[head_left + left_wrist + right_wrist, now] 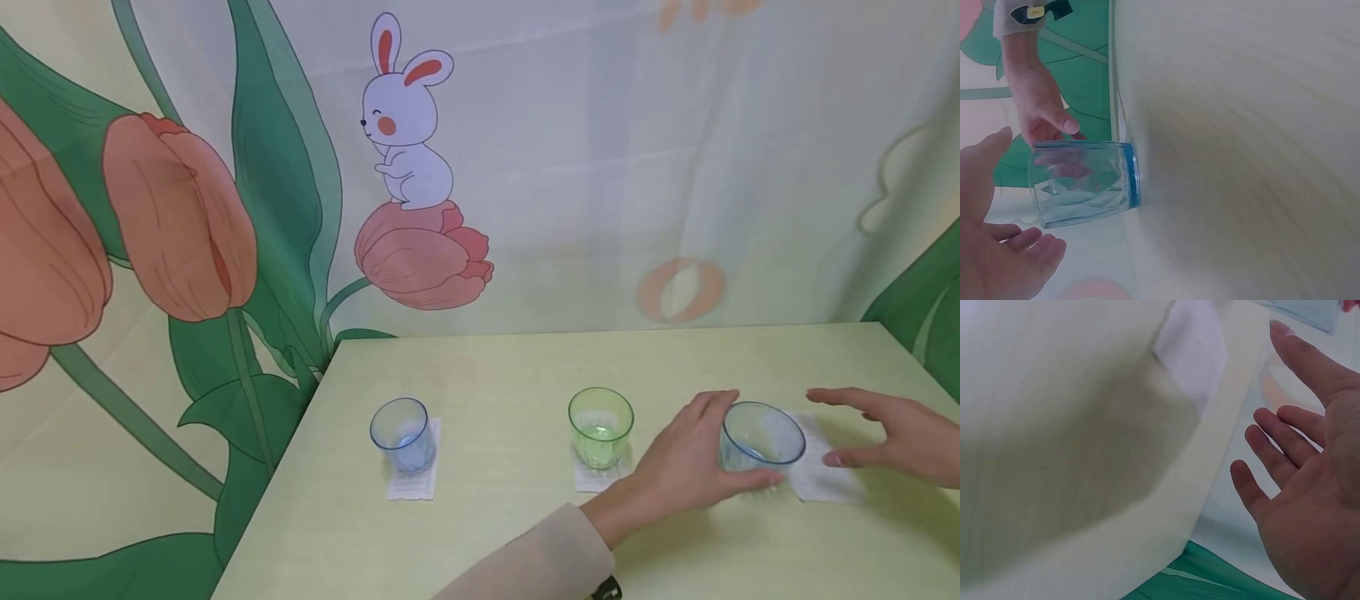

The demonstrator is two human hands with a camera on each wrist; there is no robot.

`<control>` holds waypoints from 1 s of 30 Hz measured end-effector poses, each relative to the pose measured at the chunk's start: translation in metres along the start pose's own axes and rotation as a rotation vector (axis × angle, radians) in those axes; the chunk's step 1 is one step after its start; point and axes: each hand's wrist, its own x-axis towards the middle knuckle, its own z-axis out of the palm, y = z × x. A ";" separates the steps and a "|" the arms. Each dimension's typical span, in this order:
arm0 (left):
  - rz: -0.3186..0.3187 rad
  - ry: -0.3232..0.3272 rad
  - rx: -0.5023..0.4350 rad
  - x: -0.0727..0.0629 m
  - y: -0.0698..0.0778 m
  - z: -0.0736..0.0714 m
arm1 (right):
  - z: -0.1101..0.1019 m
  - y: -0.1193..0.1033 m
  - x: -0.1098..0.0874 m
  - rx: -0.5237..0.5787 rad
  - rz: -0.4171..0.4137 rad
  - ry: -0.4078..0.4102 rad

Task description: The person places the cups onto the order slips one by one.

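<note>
A clear blue-tinted glass stands upright on the table at the right. My left hand reaches around its left side, thumb in front and fingers behind. In the left wrist view, the left hand's fingers are spread close to the rim of the blue glass, not curled around it. To the right of the glass, my right hand has thumb and fingers held apart with nothing between them. A white paper slip lies beneath that hand, beside the glass.
A green glass stands at mid-table on a paper slip. Farther left, another blue glass stands on its own slip. Behind the pale table hangs a printed curtain with tulips and a rabbit.
</note>
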 end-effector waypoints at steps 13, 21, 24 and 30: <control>-0.050 0.027 -0.073 0.008 0.001 0.017 | 0.023 0.012 -0.011 0.026 0.054 -0.182; -0.008 0.068 -0.013 0.011 0.000 0.021 | 0.034 0.015 -0.021 -0.023 -0.053 -0.089; -0.003 0.066 -0.015 0.011 -0.002 0.022 | 0.037 0.014 -0.019 -0.042 -0.066 -0.065; 0.000 0.075 -0.036 0.011 -0.005 0.024 | 0.044 0.010 -0.017 0.015 -0.070 0.003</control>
